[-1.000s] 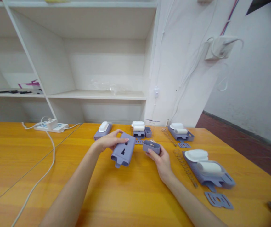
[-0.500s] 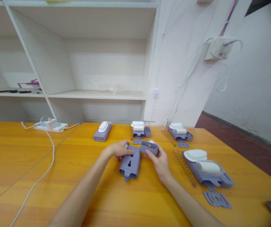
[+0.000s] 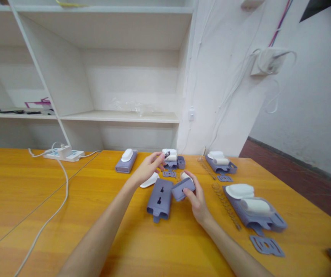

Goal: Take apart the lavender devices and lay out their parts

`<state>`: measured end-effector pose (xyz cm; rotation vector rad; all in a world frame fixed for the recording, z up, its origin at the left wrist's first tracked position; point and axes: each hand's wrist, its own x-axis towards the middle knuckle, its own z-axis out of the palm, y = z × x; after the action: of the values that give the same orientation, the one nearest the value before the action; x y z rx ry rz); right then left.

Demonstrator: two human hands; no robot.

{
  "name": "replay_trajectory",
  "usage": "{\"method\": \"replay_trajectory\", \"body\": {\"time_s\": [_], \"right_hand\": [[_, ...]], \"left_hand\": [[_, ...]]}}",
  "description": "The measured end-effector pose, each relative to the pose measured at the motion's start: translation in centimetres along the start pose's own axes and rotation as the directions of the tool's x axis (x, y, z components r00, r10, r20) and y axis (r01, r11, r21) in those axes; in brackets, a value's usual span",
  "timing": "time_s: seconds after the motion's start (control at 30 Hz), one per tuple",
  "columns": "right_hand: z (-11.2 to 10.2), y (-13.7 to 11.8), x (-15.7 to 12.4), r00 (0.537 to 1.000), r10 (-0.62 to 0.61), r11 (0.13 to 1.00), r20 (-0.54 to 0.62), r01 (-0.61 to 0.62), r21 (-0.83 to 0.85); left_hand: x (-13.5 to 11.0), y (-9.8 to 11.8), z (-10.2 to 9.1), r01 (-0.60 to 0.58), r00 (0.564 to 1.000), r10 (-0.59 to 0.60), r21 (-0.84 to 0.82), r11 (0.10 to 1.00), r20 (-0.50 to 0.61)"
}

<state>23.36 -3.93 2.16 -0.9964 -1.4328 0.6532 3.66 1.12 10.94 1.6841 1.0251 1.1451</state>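
A purple-grey plastic housing (image 3: 160, 199) with two slots lies flat on the wooden table (image 3: 67, 215) in front of me. My right hand (image 3: 195, 198) grips a small purple-grey tray piece (image 3: 183, 189) and tilts it against the housing's right edge. My left hand (image 3: 148, 168) is lifted beyond the housing, fingers pinched on a tiny dark part (image 3: 167, 154). A white curved cover (image 3: 149, 181) lies on the table under that hand.
Three more sets of purple bases with white parts stand behind and to the right (image 3: 126, 161) (image 3: 220, 161) (image 3: 254, 209). Springs (image 3: 225, 204) and flat purple plates (image 3: 266, 245) lie at the right. A white power strip (image 3: 63, 154) and cable are at the left, shelves behind.
My left hand let go of the housing, which now lies flat, and rose toward the back with a small part. My right hand lowered and tilted the tray piece. A white cover now shows.
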Motion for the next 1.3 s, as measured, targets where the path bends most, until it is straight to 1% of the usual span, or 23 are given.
{"method": "replay_trajectory", "body": {"time_s": [0.03,0.1,0.17,0.23,0.3,0.37,0.43,0.5,0.53,0.57,0.6,0.63,0.67,0.7,0.77,0.8,0.83,0.87,0.93,1.0,1.07,1.17,1.3], "right_hand": [[0.0,-0.1,0.1,0.999,0.026,0.999,0.022,-0.026,0.030],[0.0,-0.2,0.3,0.995,0.078,0.993,0.054,-0.082,0.081],[0.0,-0.3,0.7,0.996,0.086,0.994,0.033,-0.088,0.058],[-0.1,-0.4,0.9,0.999,0.035,0.998,-0.010,-0.035,-0.061],[-0.2,-0.6,1.0,0.996,-0.088,0.965,-0.014,0.082,-0.249],[-0.5,-0.9,1.0,0.965,-0.253,0.866,0.066,0.256,-0.428],[-0.8,-1.3,0.9,0.900,-0.383,0.718,0.207,0.431,-0.547],[-1.1,-1.8,0.9,0.841,-0.425,0.577,0.334,0.537,-0.615],[-1.2,-2.1,0.9,0.823,-0.425,0.525,0.377,0.563,-0.638],[-1.2,-2.3,0.9,0.816,-0.416,0.495,0.401,0.574,-0.653],[-1.1,-2.5,0.9,0.820,-0.408,0.492,0.402,0.568,-0.660],[-1.0,-2.7,1.0,0.836,-0.397,0.523,0.379,0.546,-0.655],[-0.8,-2.7,1.1,0.863,-0.378,0.590,0.336,0.504,-0.631],[-0.6,-2.7,1.2,0.900,-0.338,0.690,0.276,0.436,-0.577],[-0.1,-2.7,1.6,0.969,-0.178,0.908,0.169,0.228,-0.352],[0.1,-2.6,1.8,0.986,-0.077,0.974,0.148,0.106,-0.198],[0.2,-2.6,2.0,0.989,0.016,0.999,0.147,-0.009,-0.049],[0.3,-2.6,2.1,0.984,0.088,0.992,0.157,-0.101,0.079],[0.4,-2.7,2.4,0.969,0.164,0.944,0.186,-0.209,0.255],[0.4,-2.9,2.4,0.957,0.188,0.902,0.221,-0.257,0.347],[0.5,-3.1,2.3,0.946,0.202,0.880,0.253,-0.289,0.376],[0.9,-3.4,2.2,0.945,0.219,0.898,0.243,-0.292,0.327],[1.4,-3.9,2.2,0.969,0.185,0.956,0.161,-0.215,0.198]], "left_hand": [[0.0,0.0,-0.1,0.031,0.999,-0.029,-0.051,0.998,0.032],[0.0,-0.1,-0.5,0.078,0.997,-0.074,-0.104,0.992,0.036],[-0.1,-0.2,-1.0,0.127,0.992,-0.124,-0.117,0.985,0.028],[-0.1,-0.3,-1.6,0.178,0.984,-0.175,-0.126,0.976,0.032],[-0.1,-0.4,-2.1,0.207,0.978,-0.210,-0.133,0.969,-0.006],[0.0,-0.6,-2.6,0.229,0.969,-0.238,-0.122,0.966,-0.069],[0.2,-0.9,-2.9,0.259,0.953,-0.273,-0.115,0.959,-0.133],[0.4,-1.1,-3.2,0.275,0.931,-0.294,-0.113,0.955,-0.215],[0.5,-1.1,-3.4,0.265,0.921,-0.284,-0.107,0.958,-0.268],[0.5,-1.1,-3.4,0.241,0.913,-0.258,-0.093,0.966,-0.317],[0.6,-1.0,-3.4,0.205,0.910,-0.219,-0.075,0.976,-0.352],[0.6,-0.8,-3.3,0.162,0.915,-0.173,-0.060,0.985,-0.364],[0.5,-0.6,-3.1,0.118,0.928,-0.131,-0.057,0.991,-0.348],[0.4,-0.4,-2.7,0.082,0.946,-0.100,-0.072,0.994,-0.309],[0.2,-0.1,-1.8,0.050,0.974,-0.083,-0.161,0.986,-0.209],[0.1,0.1,-1.1,0.051,0.982,-0.090,-0.228,0.972,-0.164],[-0.1,0.1,-0.4,0.059,0.987,-0.101,-0.300,0.952,-0.126],[-0.2,0.1,0.3,0.073,0.990,-0.112,-0.373,0.925,-0.086],[-0.6,0.0,1.6,0.115,0.993,-0.119,-0.491,0.864,0.022],[-0.9,-0.1,2.7,0.174,0.983,-0.114,-0.545,0.820,0.142],[-1.0,-0.2,3.2,0.214,0.971,-0.116,-0.550,0.807,0.207],[-1.1,-0.3,3.7,0.211,0.972,-0.126,-0.506,0.836,0.198],[-0.6,-0.7,4.2,0.168,0.986,-0.159,-0.469,0.867,0.059]]}}
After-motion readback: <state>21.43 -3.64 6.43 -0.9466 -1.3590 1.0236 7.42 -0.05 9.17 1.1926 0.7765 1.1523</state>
